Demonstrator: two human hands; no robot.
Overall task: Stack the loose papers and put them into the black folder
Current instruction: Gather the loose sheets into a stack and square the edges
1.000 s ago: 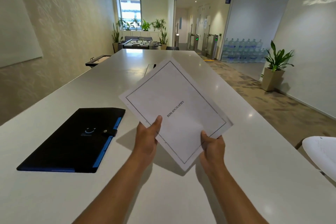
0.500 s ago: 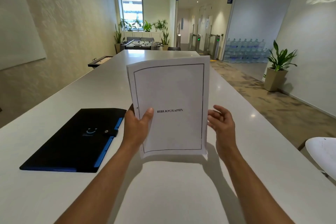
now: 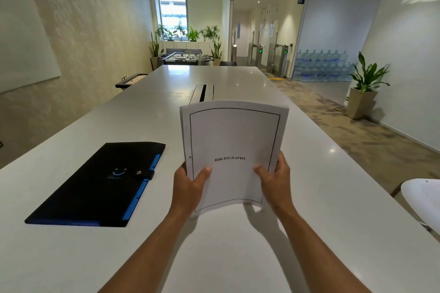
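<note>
Head view: papers point(image 3: 234, 150) in two-handed grip.

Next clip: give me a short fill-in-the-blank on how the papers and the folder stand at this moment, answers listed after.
1. The papers are held upright by ____ hands, the left hand and the right hand.
2. The word printed on the top sheet is ____.
3. The black folder lies on the table, to the ____ of the papers.
4. The folder's flap is ____, its snap tab fastened.

Missing words: both; BIBLIOGRAPHY; left; closed
</note>
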